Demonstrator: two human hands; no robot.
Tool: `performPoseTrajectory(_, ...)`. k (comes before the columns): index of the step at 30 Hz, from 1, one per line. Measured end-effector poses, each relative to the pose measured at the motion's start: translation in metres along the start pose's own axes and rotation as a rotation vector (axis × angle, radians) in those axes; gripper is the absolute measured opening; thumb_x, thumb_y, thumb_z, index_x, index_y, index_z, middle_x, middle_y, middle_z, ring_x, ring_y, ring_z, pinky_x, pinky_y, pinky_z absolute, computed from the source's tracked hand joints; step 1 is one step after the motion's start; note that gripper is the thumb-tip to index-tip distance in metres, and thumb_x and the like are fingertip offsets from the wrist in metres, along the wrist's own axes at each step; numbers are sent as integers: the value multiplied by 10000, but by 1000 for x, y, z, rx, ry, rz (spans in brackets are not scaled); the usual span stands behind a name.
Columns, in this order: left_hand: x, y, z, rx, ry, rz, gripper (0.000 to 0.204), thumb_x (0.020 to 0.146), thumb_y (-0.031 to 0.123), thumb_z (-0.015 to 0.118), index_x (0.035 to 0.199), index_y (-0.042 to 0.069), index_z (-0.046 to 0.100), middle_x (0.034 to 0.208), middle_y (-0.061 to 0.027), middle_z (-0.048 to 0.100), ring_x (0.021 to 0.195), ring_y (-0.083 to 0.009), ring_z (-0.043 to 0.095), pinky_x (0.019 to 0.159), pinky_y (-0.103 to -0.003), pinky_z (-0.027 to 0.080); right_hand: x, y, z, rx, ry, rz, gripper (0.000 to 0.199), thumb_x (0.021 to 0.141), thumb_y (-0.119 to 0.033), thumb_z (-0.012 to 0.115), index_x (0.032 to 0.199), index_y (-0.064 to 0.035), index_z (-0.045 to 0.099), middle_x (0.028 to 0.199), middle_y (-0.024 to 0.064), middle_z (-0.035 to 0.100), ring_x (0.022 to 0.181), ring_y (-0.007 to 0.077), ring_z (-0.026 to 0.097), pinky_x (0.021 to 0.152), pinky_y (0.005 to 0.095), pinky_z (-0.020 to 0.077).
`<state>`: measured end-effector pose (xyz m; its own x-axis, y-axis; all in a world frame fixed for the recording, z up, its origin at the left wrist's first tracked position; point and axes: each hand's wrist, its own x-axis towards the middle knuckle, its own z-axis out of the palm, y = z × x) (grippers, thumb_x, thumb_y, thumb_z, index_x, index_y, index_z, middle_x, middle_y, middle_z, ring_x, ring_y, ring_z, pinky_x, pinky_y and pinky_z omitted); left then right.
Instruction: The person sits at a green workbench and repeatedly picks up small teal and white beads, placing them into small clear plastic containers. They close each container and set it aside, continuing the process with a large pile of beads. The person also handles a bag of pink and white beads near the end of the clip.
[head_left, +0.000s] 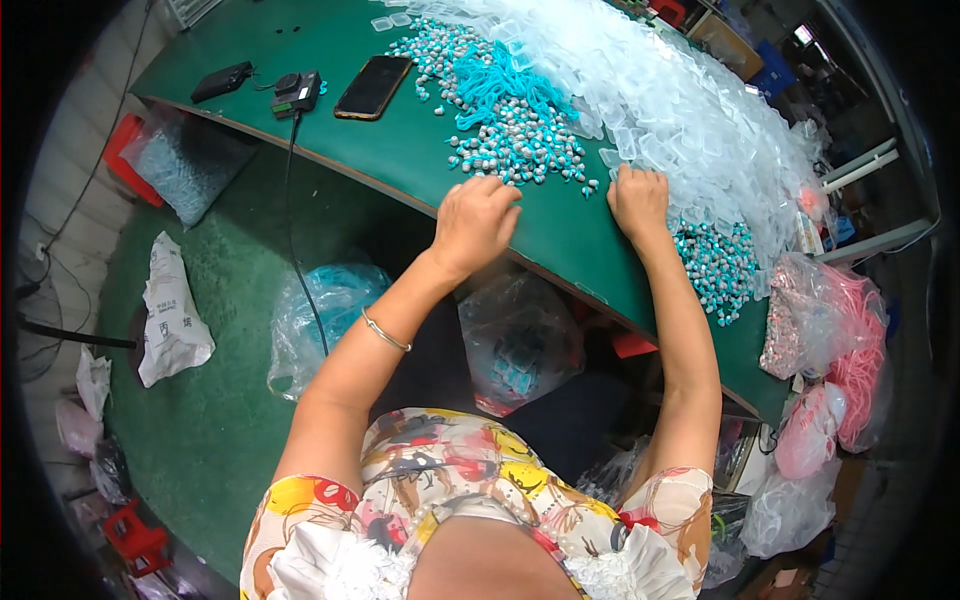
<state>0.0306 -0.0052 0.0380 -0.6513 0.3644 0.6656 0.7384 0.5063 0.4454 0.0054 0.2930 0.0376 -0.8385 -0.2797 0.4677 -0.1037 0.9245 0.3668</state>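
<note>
My left hand (pixel 477 222) is at the near edge of the green table, its fingers curled by a heap of small turquoise-and-silver bead-like pieces (pixel 520 143). Anything in those fingers is hidden. With its fingers bent down, my right hand (pixel 640 203) rests at the near border of a large pile of clear plastic cases (pixel 700 130); what it holds, if anything, does not show. A bundle of turquoise cords (pixel 510 85) lies on the bead heap. Beyond my right forearm is a second heap of turquoise-and-silver pieces (pixel 715 268).
A phone (pixel 373 87), a small black device with a cable (pixel 297 92) and a black case (pixel 222 81) lie on the table (pixel 330 150) at left. Clear bags (pixel 520 340) hang or stand below its edge. Pink cords in bags (pixel 855 350) are at the right.
</note>
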Motion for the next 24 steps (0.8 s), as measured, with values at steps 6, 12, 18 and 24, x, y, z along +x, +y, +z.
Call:
performPoseTrajectory(6, 16, 7, 29, 11, -67, -5, 166, 780, 112, 717, 938, 89, 672, 864, -89, 616, 856, -301, 633, 720, -431, 505, -16, -8, -39, 61, 136, 171, 243, 798, -132, 617, 1019, -32, 640, 640, 106, 641, 620, 289, 628, 680, 446, 440)
performPoseTrajectory(12, 50, 26, 89, 49, -160, -42, 160, 809, 83, 640, 965, 83, 678, 894, -128, 626, 831, -343, 663, 679, -471, 531, -64, -38, -68, 150, 47, 397, 238, 814, -125, 596, 1025, -39, 664, 619, 169, 647, 570, 345, 642, 637, 528, 442)
performPoseTrajectory(18, 57, 16, 110, 86, -141, 5, 70, 793, 80, 607, 843, 57, 651, 883, -142, 634, 802, -327, 684, 654, -449, 554, -81, -64, -83, 321, 24, 464, 143, 858, -159, 612, 966, -86, 671, 640, 125, 653, 612, 316, 642, 659, 453, 423)
performPoseTrajectory(24, 63, 3, 59, -18, -594, 121, 88, 881, 101, 605, 947, 48, 626, 968, -147, 631, 937, -360, 624, 799, -459, 508, -124, 23, -72, 262, 124, 645, 116, 861, -172, 647, 945, -114, 702, 851, 87, 673, 837, 302, 643, 749, 465, 445)
